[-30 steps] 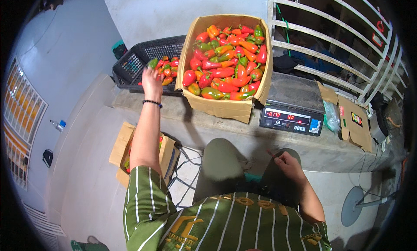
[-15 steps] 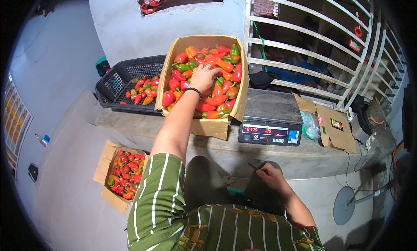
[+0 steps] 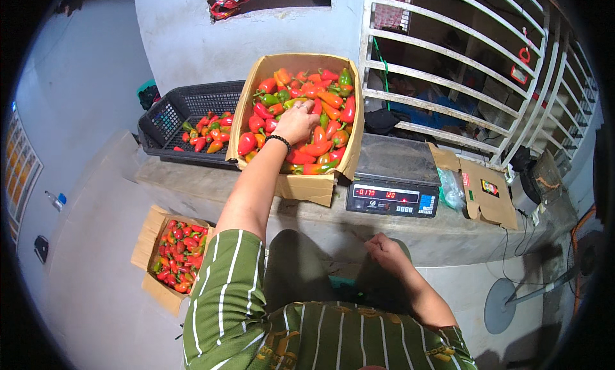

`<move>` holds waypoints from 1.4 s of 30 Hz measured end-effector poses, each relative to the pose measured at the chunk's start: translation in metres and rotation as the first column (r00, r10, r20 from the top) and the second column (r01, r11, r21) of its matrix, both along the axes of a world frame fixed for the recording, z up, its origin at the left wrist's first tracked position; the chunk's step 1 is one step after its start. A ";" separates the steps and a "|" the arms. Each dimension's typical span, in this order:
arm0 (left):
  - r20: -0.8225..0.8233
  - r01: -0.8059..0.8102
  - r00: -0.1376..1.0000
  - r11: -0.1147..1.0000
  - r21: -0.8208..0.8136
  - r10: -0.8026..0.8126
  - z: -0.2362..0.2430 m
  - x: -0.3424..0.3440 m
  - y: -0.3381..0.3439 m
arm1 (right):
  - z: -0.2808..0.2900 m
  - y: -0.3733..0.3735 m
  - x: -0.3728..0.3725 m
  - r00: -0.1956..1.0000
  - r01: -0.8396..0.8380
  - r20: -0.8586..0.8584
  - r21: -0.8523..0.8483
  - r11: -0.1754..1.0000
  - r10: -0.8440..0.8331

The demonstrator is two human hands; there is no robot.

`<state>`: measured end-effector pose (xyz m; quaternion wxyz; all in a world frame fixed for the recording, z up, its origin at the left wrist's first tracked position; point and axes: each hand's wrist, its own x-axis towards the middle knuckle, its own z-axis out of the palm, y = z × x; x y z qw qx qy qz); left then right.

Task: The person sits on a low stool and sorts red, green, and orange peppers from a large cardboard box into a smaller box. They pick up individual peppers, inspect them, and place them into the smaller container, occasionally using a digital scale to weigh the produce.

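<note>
My left hand (image 3: 298, 122), with a black bead bracelet on its wrist, reaches into a cardboard box (image 3: 346, 178) full of red, orange and green peppers (image 3: 320, 149). Its fingers are bent down and closed on a red pepper (image 3: 317, 106) near the middle of the heap; the fingertips are partly hidden. My right hand (image 3: 386, 249) is closed over my right knee, away from the peppers. Whether it holds something small I cannot make out. Behind the box's left side, a black plastic crate (image 3: 170, 123) holds a smaller pile of peppers (image 3: 208, 133).
Right of the box, a digital scale (image 3: 392, 197) with a lit red display stands on the concrete ledge. Flattened cardboard (image 3: 487, 191) and a clear plastic bag (image 3: 451, 189) lie beyond it. Another pepper-filled carton (image 3: 148, 242) sits on the floor at left. A white grille (image 3: 448, 79) rises behind.
My left hand's fingers have curled down tighter among the peppers. A thin dark piece at my right hand's fingertips no longer shows. The view has shifted slightly.
</note>
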<state>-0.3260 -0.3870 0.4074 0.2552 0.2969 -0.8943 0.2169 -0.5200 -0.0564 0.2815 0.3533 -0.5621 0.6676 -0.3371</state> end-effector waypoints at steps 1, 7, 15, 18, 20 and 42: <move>-0.033 0.013 0.999 0.999 0.041 -0.012 -0.002 0.000 0.000 | -0.001 0.001 0.000 1.000 0.011 0.016 0.014 1.000 -0.012; -0.230 0.053 0.973 0.990 0.134 -0.021 -0.011 -0.008 -0.015 | -0.001 0.000 0.002 0.992 0.017 0.121 0.040 0.999 -0.022; -0.391 -0.233 0.836 0.895 0.382 0.384 0.004 -0.045 -0.012 | 0.005 -0.001 0.004 0.980 0.022 0.199 0.036 0.999 -0.029; -0.583 -0.141 0.710 0.892 0.430 0.394 0.001 -0.048 -0.020 | 0.019 -0.001 0.007 0.970 0.017 0.241 0.070 0.997 -0.034; -0.801 0.287 0.490 0.805 0.520 0.343 0.008 -0.048 -0.011 | 0.018 0.001 0.003 0.955 0.026 0.293 0.070 0.997 -0.045; -0.521 0.729 0.243 -0.508 -0.459 0.818 -0.120 0.014 0.212 | 0.046 -0.013 0.058 0.826 -0.528 -0.413 -0.328 0.783 0.384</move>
